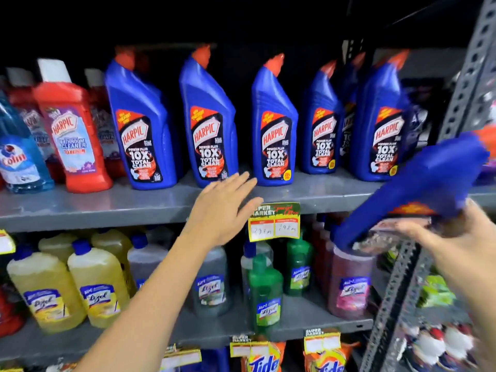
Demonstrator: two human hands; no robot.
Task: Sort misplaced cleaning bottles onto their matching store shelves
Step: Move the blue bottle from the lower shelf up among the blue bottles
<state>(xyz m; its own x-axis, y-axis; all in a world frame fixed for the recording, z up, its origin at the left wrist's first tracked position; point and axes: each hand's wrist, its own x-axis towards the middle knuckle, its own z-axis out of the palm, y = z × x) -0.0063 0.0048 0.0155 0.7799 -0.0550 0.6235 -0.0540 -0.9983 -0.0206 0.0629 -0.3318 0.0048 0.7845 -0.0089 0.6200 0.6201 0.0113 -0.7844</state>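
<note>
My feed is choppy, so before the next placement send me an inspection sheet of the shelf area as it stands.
Surface: grey upper shelf, bare front strip; lower shelf below.
Job's things: blue Harpic bottle held tilted, cap up-right; row of blue Harpic bottles upright on upper shelf.
Clutter: red Harpic bottle and Colin bottle at left; Lizol bottles below; price tag on shelf edge.
Grips: left hand open, reaching toward the row, touching nothing clearly; right hand holding the tilted bottle.
Cables: nothing seen.
Surroundings: perforated metal upright at right; Tide packs lowest.
</note>
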